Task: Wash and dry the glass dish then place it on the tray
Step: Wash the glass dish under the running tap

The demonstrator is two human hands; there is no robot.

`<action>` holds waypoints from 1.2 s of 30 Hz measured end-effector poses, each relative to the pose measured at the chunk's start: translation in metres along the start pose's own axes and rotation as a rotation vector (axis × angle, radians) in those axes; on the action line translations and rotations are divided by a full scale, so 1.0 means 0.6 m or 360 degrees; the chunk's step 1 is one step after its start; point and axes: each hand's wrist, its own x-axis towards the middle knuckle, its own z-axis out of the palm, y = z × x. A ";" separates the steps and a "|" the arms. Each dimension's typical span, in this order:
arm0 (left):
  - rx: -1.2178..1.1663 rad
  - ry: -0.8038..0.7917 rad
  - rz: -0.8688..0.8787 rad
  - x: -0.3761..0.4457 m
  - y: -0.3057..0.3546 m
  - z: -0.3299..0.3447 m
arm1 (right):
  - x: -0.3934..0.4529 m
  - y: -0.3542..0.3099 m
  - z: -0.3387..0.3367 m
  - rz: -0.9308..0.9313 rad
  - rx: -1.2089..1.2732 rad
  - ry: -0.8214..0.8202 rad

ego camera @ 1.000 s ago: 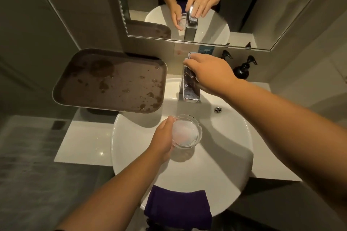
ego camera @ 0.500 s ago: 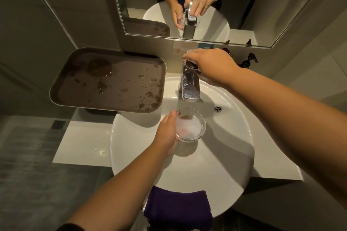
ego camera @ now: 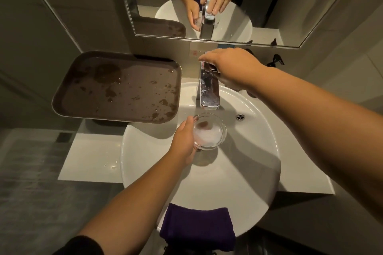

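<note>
Glass dish: one glass dish (ego camera: pixel 209 131), round and clear, held above the basin just near of the tap spout; something whitish and foamy shows in its bottom.
Left hand: the left hand (ego camera: pixel 185 141) grips the dish by its left rim, thumb over the far edge, fingers curled beneath it.
Right hand: the right hand (ego camera: pixel 230 68) rests on top of the tap; how far its fingers curl round the lever I cannot tell.
Tap: one chrome tap (ego camera: pixel 208 91), at the far side of the basin, spout pointing toward the dish.
Basin: one white round basin (ego camera: pixel 238 172), with one overflow hole (ego camera: pixel 240 117) right of the spout.
Tray: one dark brown tray (ego camera: pixel 118 87), far left, beside the basin, its surface dotted with water drops.
Cloth: one purple cloth (ego camera: pixel 196 226) draped over the near rim of the basin.
Pump bottles: two dark pump bottles (ego camera: pixel 275 62) at the far right, partly behind the right arm.
Mirror: one mirror (ego camera: pixel 290 6) on the far wall, reflecting both hands, the tap and the basin.
Counter: one white counter (ego camera: pixel 89 157) beneath the basin.
</note>
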 end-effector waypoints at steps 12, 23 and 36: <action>-0.0028 -0.0070 0.0078 0.017 0.004 0.010 | 0.004 0.003 -0.006 0.0003 0.0059 -0.0083; -0.0215 -0.0107 0.0101 0.005 -0.022 0.012 | -0.192 -0.103 0.212 0.1437 0.2066 -0.0156; 0.2320 -0.0142 0.0460 0.013 0.045 -0.006 | -0.181 -0.056 0.211 0.1142 0.2020 -0.0620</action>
